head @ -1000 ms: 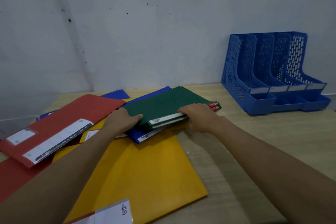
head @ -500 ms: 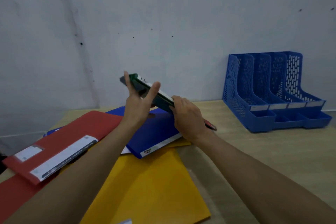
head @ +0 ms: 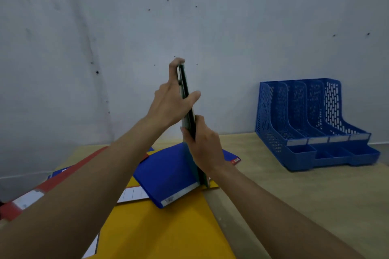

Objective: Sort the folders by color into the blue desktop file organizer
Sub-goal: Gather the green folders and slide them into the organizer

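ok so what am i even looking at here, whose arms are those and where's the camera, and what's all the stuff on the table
There is no machine here. The camera is worn on a person's head and looks forward and down, so the two bare arms reaching in from the bottom are that person's own.

Both hands hold the green folders upright, edge-on to the camera: the left hand grips them near the top, the right hand lower down.

On the wooden table lie more folders in a loose pile: a blue folder, a yellow folder under it, and a red folder at the left, partly behind the arm.

At the right, against the wall, stands the blue file organizer; its slots look empty.
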The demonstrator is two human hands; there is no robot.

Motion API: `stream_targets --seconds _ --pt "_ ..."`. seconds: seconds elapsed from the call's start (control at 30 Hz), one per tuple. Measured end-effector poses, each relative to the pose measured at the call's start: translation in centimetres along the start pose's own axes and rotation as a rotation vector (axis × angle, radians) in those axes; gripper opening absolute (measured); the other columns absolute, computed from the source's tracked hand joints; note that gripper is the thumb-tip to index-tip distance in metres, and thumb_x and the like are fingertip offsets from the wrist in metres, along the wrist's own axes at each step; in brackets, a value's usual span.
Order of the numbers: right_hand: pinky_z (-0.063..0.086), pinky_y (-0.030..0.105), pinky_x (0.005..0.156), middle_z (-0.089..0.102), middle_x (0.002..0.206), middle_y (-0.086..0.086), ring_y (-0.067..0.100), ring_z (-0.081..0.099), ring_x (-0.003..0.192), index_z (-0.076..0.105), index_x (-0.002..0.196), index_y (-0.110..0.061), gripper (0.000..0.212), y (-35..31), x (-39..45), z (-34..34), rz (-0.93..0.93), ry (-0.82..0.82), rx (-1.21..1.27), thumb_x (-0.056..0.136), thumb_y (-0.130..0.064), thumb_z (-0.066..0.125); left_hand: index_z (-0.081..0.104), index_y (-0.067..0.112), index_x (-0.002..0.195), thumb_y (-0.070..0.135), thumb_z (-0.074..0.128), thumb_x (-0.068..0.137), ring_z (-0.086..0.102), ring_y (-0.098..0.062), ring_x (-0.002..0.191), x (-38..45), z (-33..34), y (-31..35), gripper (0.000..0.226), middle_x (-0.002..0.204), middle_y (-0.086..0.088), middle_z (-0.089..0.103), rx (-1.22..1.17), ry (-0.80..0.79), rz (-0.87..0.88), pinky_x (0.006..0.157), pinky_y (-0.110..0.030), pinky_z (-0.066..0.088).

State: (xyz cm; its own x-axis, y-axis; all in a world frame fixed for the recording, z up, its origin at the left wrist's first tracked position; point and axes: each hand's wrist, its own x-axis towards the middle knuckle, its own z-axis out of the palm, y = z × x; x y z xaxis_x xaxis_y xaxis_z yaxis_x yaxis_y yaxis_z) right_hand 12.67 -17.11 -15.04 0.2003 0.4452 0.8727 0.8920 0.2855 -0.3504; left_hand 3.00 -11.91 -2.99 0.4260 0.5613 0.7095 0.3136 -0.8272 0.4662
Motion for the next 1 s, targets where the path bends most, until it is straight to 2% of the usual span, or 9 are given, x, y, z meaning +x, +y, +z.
stream_targets --seconds 0.13,0.23,0.37,0.5,0.63,0.7,0.8,0.9,1.0 --pt "0.046 0.019 0.047 0.054 0.072 -0.005 0.013 0.055 0.056 0.041 0.102 -0.024 0.022 0.6 -0.8 0.5 0.067 -0.046 0.06 0.097 -0.031 0.061 0.023 0.036 0.133 0.049 0.07 0.083 0.06 -0.033 0.05 -0.3 0.2 -0.8 0.069 0.078 -0.02 0.059 0.02 -0.012 0.039 0.049 -0.048 0.058" --pt "0.05 0.021 0.048 0.053 0.069 -0.006 0.013 0.057 0.057 0.037 0.093 -0.028 0.034 1.0 -0.1 0.2 0.166 -0.126 0.034 0.085 -0.025 0.07 0.026 0.031 0.13 0.045 0.071 0.084 0.06 -0.036 0.053 0.1 0.0 -0.6 0.066 0.076 -0.02 0.055 0.041 -0.007 0.078 0.046 -0.047 0.057" --pt "0.056 0.027 0.053 0.063 0.075 -0.005 0.014 0.062 0.065 0.045 0.108 -0.025 0.043 1.5 -0.4 0.0 0.297 -0.296 -0.082 0.079 -0.037 0.074 0.024 0.031 0.131 0.036 0.07 0.087 0.059 -0.035 0.052 0.1 0.3 0.0 0.063 0.072 -0.02 0.055 0.026 -0.038 0.059 0.045 -0.047 0.057" --pt "0.044 0.014 0.048 0.058 0.07 -0.008 0.009 0.058 0.06 0.057 0.089 -0.019 0.016 1.6 -1.0 0.9 0.397 -0.233 -0.099 0.092 -0.033 0.066 0.02 0.033 0.138 0.043 0.067 0.089 0.059 -0.032 0.049 0.1 1.2 0.2 0.069 0.073 -0.019 0.058 0.054 -0.032 0.074 0.053 -0.05 0.058" --pt "0.038 0.013 0.045 0.051 0.063 -0.008 0.008 0.053 0.053 0.052 0.076 -0.018 0.021 2.1 0.2 0.3 0.422 -0.169 -0.108 0.094 -0.022 0.062 -0.001 0.047 0.153 0.065 0.043 0.094 0.067 -0.028 0.06 0.1 2.4 0.1 0.075 0.112 -0.011 0.07 -0.04 -0.008 0.09 0.068 -0.049 0.059" --pt "0.029 0.01 0.043 0.05 0.062 -0.006 0.009 0.051 0.054 0.046 0.069 -0.021 0.029 2.8 1.2 -0.8 0.436 -0.145 -0.111 0.093 -0.02 0.062 -0.003 0.053 0.153 0.062 0.031 0.1 0.069 -0.036 0.07 -0.4 3.5 -0.2 0.064 0.112 -0.009 0.068 -0.168 -0.016 0.061 0.065 -0.055 0.059" --pt "0.041 0.024 0.05 0.059 0.071 0.005 0.022 0.058 0.064 0.052 0.072 -0.014 0.023 4.0 3.0 -2.8 0.444 -0.15 -0.113 0.093 -0.019 0.06 0.016 0.048 0.151 0.059 0.022 0.102 0.068 -0.043 0.084 -1.3 6.0 -0.9 0.051 0.101 -0.013 0.066 -0.232 -0.048 -0.076 0.073 -0.058 0.057" --pt "0.04 0.031 0.059 0.059 0.075 0.008 0.026 0.056 0.069 0.054 0.077 -0.011 0.019 4.8 4.7 -4.9 0.402 -0.09 -0.129 0.093 -0.021 0.058 0.033 0.021 0.148 0.054 0.026 0.104 0.06 -0.036 0.114 -2.0 9.7 -2.3 0.055 0.133 -0.017 0.06 -0.139 -0.141 -0.375 0.097 -0.047 0.049" --pt "0.05 0.036 0.063 0.065 0.078 0.011 0.029 0.062 0.073 0.06 0.081 -0.007 0.019 5.4 6.4 -6.9 0.365 -0.023 -0.132 0.092 -0.022 0.058 0.03 0.015 0.149 0.054 0.037 0.103 0.055 -0.038 0.122 -3.1 13.0 -2.6 0.061 0.148 -0.015 0.044 -0.354 -0.301 -0.782 0.083 -0.048 0.056"
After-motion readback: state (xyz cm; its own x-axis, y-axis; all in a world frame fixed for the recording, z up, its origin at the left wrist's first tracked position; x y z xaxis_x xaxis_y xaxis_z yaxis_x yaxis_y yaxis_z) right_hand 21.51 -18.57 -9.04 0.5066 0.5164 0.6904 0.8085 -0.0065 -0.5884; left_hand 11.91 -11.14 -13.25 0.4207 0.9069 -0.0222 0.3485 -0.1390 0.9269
